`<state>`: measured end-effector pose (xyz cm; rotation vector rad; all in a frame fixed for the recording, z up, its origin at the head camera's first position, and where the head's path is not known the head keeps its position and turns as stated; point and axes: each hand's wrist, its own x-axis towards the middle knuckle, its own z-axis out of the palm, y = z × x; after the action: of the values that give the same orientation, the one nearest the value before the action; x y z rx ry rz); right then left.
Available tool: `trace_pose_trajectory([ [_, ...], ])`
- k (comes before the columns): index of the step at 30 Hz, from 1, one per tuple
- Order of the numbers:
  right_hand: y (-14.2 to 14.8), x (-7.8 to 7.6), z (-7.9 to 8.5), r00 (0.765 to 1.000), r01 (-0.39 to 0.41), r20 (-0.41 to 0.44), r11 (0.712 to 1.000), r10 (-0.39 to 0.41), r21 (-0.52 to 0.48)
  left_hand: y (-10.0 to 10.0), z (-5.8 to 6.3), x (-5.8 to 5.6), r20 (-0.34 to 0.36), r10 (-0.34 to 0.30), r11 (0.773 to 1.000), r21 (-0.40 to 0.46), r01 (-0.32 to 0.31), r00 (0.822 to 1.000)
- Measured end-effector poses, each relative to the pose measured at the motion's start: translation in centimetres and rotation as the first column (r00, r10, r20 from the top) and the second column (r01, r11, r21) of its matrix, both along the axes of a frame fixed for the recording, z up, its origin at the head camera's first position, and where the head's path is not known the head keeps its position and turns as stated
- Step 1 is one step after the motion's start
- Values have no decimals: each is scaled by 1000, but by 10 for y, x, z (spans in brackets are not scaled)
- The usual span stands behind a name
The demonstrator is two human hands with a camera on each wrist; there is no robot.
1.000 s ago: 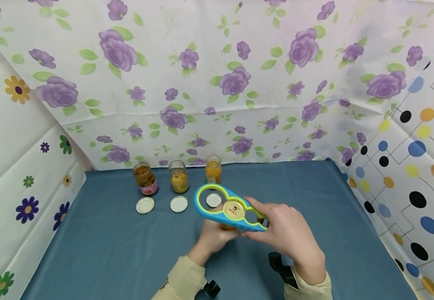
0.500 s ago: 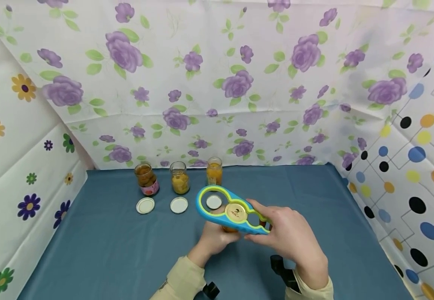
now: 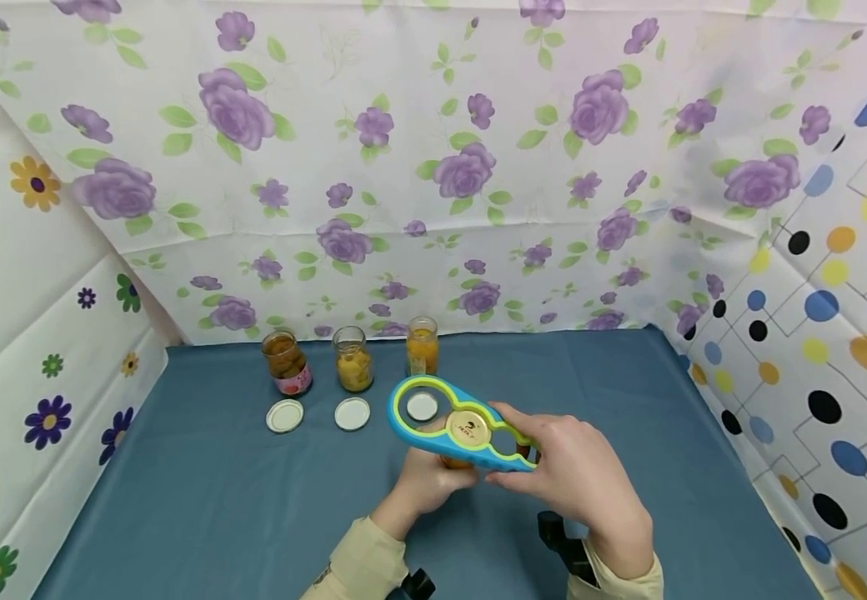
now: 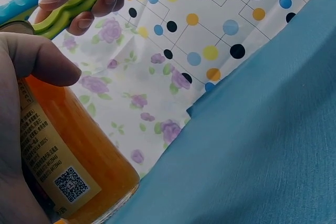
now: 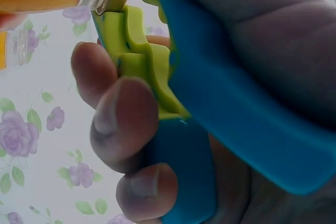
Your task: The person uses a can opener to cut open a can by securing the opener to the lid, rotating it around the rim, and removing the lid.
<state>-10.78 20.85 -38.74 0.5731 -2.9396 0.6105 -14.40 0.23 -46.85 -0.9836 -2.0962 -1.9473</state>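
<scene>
In the head view my left hand (image 3: pixel 428 485) grips a glass jar with orange contents, mostly hidden under the tool. The left wrist view shows that jar (image 4: pixel 97 156) tilted, with a beige label and a QR code. Its gold lid (image 3: pixel 468 428) shows through an opening of a blue and lime-green jar opener (image 3: pixel 433 437). My right hand (image 3: pixel 583 479) squeezes the opener's handles at the right end, fingers wrapped around them. From the right wrist, the opener's wavy green inner edge (image 5: pixel 139 45) lies against the lid's rim.
Three lidless glass jars stand along the back: one with brown contents (image 3: pixel 286 362), one with yellow fruit (image 3: pixel 353 364), one with orange contents (image 3: pixel 422 343). White-faced lids (image 3: pixel 284 416) lie before them on the blue cloth (image 3: pixel 253 517). Patterned sheets (image 3: pixel 403 167) enclose the table.
The head view shifts slightly. Both hands, the jar and the jar opener stay in nearly the same position to one another.
</scene>
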Motion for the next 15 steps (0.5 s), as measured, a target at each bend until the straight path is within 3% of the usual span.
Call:
trace_pose_trajectory([
  [15,1,3,0,1000,-7,-18,1000,7,-3,-1,2,2,-7,-10,1000,10,10,1000],
])
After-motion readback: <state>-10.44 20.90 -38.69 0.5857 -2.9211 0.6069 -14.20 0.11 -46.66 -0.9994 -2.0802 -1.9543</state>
